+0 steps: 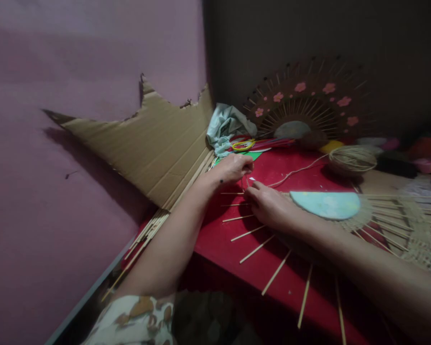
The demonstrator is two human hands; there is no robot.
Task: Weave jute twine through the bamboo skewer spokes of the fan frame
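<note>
A half-round frame of thin wooden sticks (251, 250) fans out over the table, with a light-blue half disc (326, 205) at its centre and woven twine around it. My left hand (235, 166) is closed, its fingers pinching a strand of twine just above the far-left sticks. Lower and to the right, my right hand (269, 203) is closed at the end of the frame's straight edge. Its fingertips are pressed together, and what they grip is partly hidden. A tan twine (298, 170) runs from a ball of twine (354, 160) toward my right hand.
The table has a red cover (215, 239). Torn cardboard (143, 148) leans on the wall at left, above loose sticks (149, 235). Behind lie a pale crumpled cloth (228, 124) and a yellow loop (243, 145). A flowered stick fan (300, 87) stands at the back.
</note>
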